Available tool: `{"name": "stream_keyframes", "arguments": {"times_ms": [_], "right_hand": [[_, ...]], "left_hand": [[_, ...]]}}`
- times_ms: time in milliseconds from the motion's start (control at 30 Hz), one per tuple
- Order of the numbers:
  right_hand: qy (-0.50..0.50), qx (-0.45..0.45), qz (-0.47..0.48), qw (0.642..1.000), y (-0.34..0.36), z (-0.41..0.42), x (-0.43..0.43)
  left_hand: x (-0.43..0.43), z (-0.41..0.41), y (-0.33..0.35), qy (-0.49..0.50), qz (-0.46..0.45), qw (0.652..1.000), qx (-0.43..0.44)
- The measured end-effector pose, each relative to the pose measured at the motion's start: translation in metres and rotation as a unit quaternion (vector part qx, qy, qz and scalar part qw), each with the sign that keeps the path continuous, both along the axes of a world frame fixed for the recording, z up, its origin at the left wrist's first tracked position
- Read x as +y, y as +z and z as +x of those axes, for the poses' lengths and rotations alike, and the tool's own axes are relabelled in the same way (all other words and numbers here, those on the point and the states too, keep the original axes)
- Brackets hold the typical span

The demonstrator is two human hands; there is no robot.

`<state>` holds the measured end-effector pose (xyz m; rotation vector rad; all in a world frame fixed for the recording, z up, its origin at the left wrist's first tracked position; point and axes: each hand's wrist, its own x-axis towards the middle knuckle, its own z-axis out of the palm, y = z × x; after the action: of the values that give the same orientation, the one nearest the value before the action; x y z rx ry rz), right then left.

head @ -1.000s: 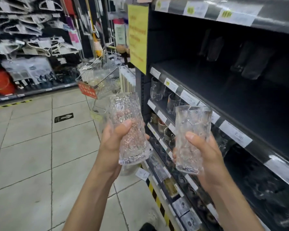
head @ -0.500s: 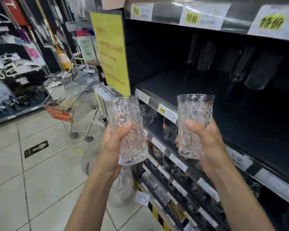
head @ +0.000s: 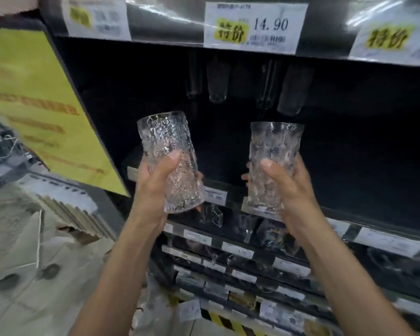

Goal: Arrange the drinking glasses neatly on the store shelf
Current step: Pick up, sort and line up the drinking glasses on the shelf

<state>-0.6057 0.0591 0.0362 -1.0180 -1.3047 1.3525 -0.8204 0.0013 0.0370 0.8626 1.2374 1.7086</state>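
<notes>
Both hands are holding a glass each, dead centre of the frame, right in front of the dark shelf [head: 374, 180]. The left hand [head: 153, 190] is wrapping round the lower half of the left glass [head: 165, 137], thumb across the front and fingers curled behind it. That glass is pebbly all over and is tipping with its rim toward the left of the frame. The right hand [head: 294, 190] is gripping the right glass [head: 274, 141] the same way, thumb in front, fingertips peeking out on its left side. This one has bigger crackly facets and is standing pretty much upright. Its base is hanging at the shelf's front edge, and I can't tell if it's touching. The two glasses are sitting near each other but apart. Further back in the shelf, upper centre, some dim glasses [head: 217, 81] are showing, too dark to make out. A tag [head: 255, 25] reading 14.90 is sitting on the top edge. A yellow sign [head: 41, 112] is filling the upper left, and lower rows [head: 211, 215] of glassware are showing below the hands.
</notes>
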Motion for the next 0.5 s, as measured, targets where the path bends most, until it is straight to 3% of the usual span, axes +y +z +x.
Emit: {"name": "stream_keyframes", "arguments": {"times_ms": [233, 500], "right_hand": [[-0.087, -0.061, 0.035, 0.994, 0.007, -0.023, 0.02], [-0.143, -0.174, 0.079, 0.971, -0.004, -0.046, 0.066]], "left_hand": [[0.069, -0.035, 0.009, -0.111, 0.0, 0.991, 0.08], [0.121, -0.063, 0.007, -0.134, 0.013, 0.979, 0.155]]}}
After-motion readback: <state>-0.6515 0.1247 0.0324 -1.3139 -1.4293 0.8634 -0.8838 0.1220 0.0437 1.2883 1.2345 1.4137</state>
